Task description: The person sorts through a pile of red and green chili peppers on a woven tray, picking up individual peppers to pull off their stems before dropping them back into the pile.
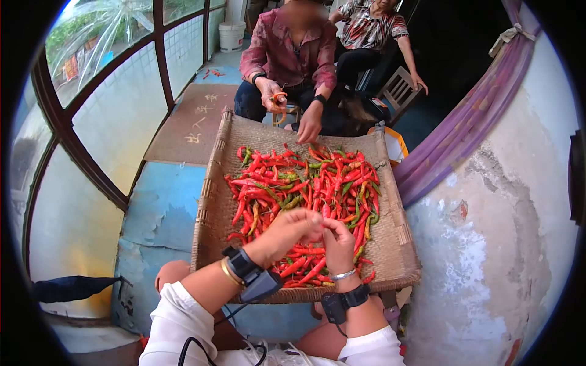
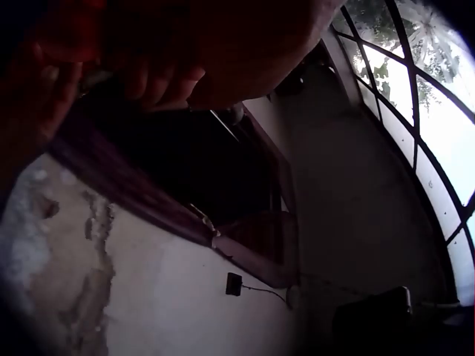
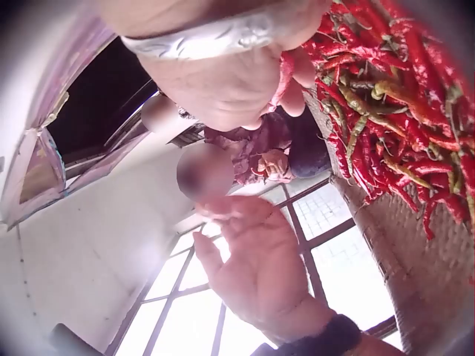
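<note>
Fingertips of both hands meet above a woven tray (image 1: 394,256) of red and some green peppers (image 1: 259,189). My right hand (image 1: 339,244) is curled round a red pepper (image 3: 283,80), which shows between its fingers in the right wrist view. The left hand (image 1: 285,233) reaches across from the left; in the right wrist view its palm (image 3: 260,263) faces the camera, thumb apart from the fingers. Part of what lies between the fingertips is hidden. The left wrist view is dark, with fingers (image 2: 159,81) bent near its top.
Across the tray sits a person in a red patterned shirt (image 1: 268,52), one hand above the tray's far edge. Another person (image 1: 372,30) sits behind. A windowed partition (image 1: 116,110) stands left; a purple curtain (image 1: 464,131) and worn wall (image 1: 482,244) are on the right.
</note>
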Available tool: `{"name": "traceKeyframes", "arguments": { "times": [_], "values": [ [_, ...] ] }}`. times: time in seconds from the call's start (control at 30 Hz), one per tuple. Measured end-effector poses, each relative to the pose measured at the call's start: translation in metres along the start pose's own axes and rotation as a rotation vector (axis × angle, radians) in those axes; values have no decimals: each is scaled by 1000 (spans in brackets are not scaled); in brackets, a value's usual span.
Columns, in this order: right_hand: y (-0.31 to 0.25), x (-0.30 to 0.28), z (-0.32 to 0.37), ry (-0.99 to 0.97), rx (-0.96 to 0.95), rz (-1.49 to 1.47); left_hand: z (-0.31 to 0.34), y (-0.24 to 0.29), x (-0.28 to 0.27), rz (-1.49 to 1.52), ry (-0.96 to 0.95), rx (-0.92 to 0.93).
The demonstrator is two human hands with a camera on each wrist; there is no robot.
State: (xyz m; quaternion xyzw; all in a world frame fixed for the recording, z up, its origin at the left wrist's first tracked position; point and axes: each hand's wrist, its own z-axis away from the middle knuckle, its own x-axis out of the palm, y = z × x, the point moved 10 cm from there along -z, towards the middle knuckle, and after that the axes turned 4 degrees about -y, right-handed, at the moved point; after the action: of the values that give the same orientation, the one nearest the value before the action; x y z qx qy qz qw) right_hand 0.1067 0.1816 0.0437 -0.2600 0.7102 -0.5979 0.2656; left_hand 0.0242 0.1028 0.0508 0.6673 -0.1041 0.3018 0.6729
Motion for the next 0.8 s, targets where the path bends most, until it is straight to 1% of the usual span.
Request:
{"name": "traceKeyframes", "arguments": {
  "times": [0.03,0.1,0.13,0.17,0.2,0.23,0.3,0.37,0.4,0.43,0.47,0.5,0.53,0.57,0.6,0.63,0.7,0.73,0.8],
  "values": [
    [1,0,1,3,-8,-8,-2,-16,-1,-69,-46,-10],
    [-17,6,4,-43,-186,229,0,-32,-9,-77,39,-36],
    [-21,10,5,-49,-217,216,2,-34,-7,-86,35,-34],
    [-24,11,7,-44,-223,211,4,-34,-13,-45,99,-26],
    [-20,15,7,-68,-158,158,6,-33,-19,-3,164,-19],
    [-13,19,8,-94,-91,105,6,-31,-20,-10,163,-18],
    [-3,23,10,-116,-97,42,9,-38,-23,-13,159,-129],
    [5,32,13,-203,-45,58,9,-35,-24,-30,131,-132],
    [7,33,14,-233,-39,120,9,-31,-28,-64,135,-105],
    [6,33,14,-232,-35,119,8,-25,-30,-97,139,-79],
    [-5,30,13,-198,-105,118,8,-17,-32,-42,161,-41],
    [-17,27,13,-162,-175,119,6,-14,-35,-42,159,-45],
    [-26,22,11,-150,-154,195,6,-5,-46,-58,232,11],
    [-34,15,9,-97,-174,171,7,6,-57,-72,306,67],
    [-48,11,7,-57,-231,201,9,19,-61,-69,316,126],
    [-63,8,6,-14,-285,232,12,27,-67,-50,346,110],
    [-79,16,0,5,-295,181,12,35,-82,-50,386,195],
    [-85,26,-5,-2,-305,123,15,32,-86,21,421,183],
    [-101,55,-12,-37,-352,106,12,26,-87,52,407,172]
  ]
}}
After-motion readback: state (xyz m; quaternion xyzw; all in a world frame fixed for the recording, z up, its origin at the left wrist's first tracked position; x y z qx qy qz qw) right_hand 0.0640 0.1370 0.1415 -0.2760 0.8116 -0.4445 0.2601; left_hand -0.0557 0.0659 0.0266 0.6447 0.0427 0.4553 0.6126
